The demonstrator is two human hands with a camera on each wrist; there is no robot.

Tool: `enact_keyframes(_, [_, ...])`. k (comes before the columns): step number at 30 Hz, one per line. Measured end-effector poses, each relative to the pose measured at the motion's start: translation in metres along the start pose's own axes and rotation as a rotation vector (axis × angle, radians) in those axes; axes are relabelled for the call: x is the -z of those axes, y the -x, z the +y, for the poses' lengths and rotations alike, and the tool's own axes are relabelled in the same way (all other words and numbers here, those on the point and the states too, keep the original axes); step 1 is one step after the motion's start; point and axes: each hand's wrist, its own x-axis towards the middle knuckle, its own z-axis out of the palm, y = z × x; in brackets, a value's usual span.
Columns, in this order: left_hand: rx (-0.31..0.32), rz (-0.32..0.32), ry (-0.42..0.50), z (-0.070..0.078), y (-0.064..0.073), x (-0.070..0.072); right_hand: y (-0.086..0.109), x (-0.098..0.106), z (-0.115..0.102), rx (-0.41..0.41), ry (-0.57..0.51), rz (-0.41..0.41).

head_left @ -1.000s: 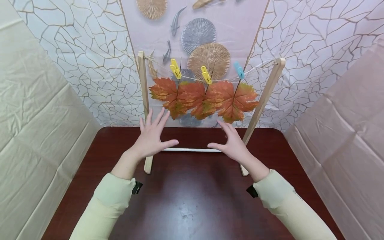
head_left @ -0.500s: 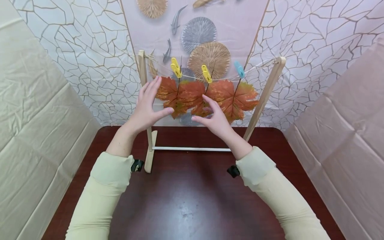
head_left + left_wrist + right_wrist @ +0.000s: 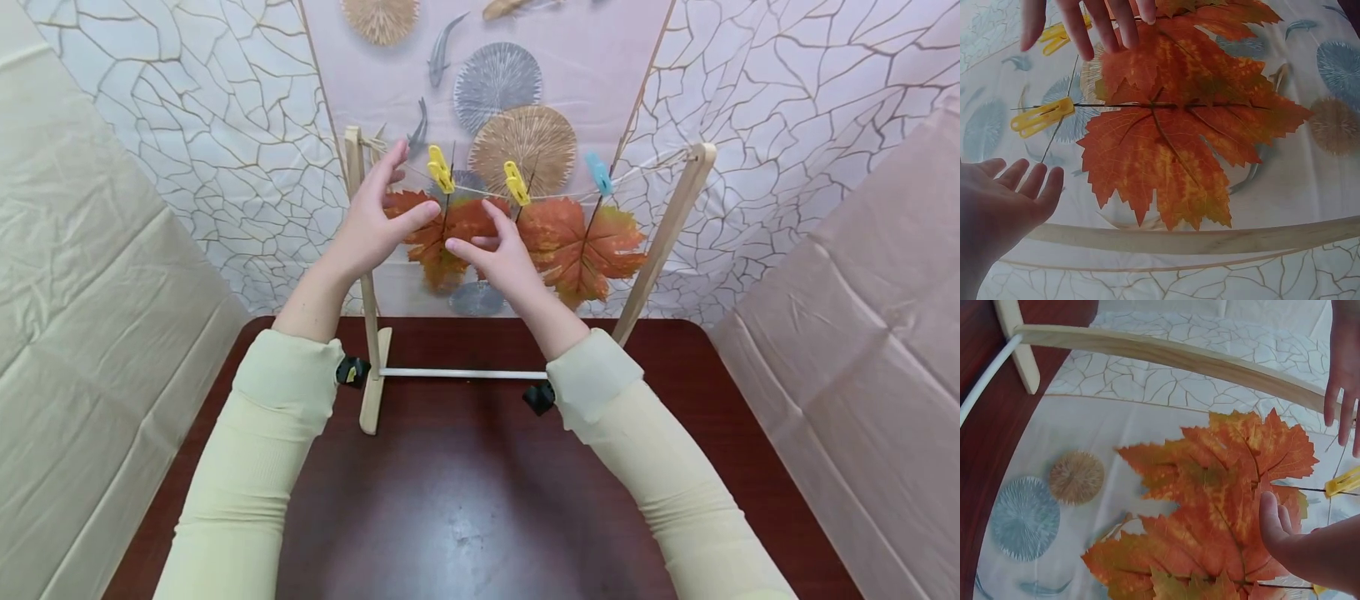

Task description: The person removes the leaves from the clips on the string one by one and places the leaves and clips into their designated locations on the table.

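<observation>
Three orange-red maple-like leaves hang in a row from a string: a left leaf [image 3: 429,243], a middle leaf [image 3: 471,218] and a right leaf [image 3: 583,250]. A yellow clothespin [image 3: 440,170] holds the left stem, a second yellow clothespin [image 3: 517,183] the middle one, and a blue clothespin [image 3: 598,174] the right one. My left hand [image 3: 375,218] is raised by the left leaf, fingers extended and holding nothing. My right hand [image 3: 504,257] is in front of the middle leaf, partly hiding it, thumb and fingers apart. In the left wrist view, a gap separates the left hand [image 3: 1007,209] from the nearest clothespin [image 3: 1042,118].
The string runs between a left wooden post [image 3: 370,317] and a right wooden post [image 3: 663,237]. A white rod [image 3: 465,373] joins them low down. The frame stands on a dark red-brown table [image 3: 457,500], with patterned cloth [image 3: 255,167] behind and plain cloth at both sides.
Both hands have risen from low in front of the frame to the clothespins' level. The right hand has also moved left, toward the left hand. Leaves and clothespins stay in place.
</observation>
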Motion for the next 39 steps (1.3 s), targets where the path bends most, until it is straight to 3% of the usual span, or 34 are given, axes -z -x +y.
enact_keyframes(5, [0.043,0.016,-0.024,0.008,-0.012,-0.001,-0.012,-0.007,-0.006,-0.018,-0.088,0.014])
enact_keyframes(14, [0.098,0.009,-0.124,0.018,-0.029,-0.003,-0.026,-0.014,-0.016,-0.011,-0.138,-0.006])
enact_keyframes(24, [0.075,0.073,-0.132,0.014,-0.04,-0.006,-0.037,-0.018,-0.013,0.045,-0.018,-0.006])
enact_keyframes(31, [0.087,0.096,-0.172,0.016,-0.041,-0.007,-0.037,-0.024,-0.015,0.124,0.069,0.064])
enact_keyframes(39, [0.093,0.122,-0.13,0.015,-0.037,-0.007,-0.036,-0.023,-0.017,0.13,0.102,0.087])
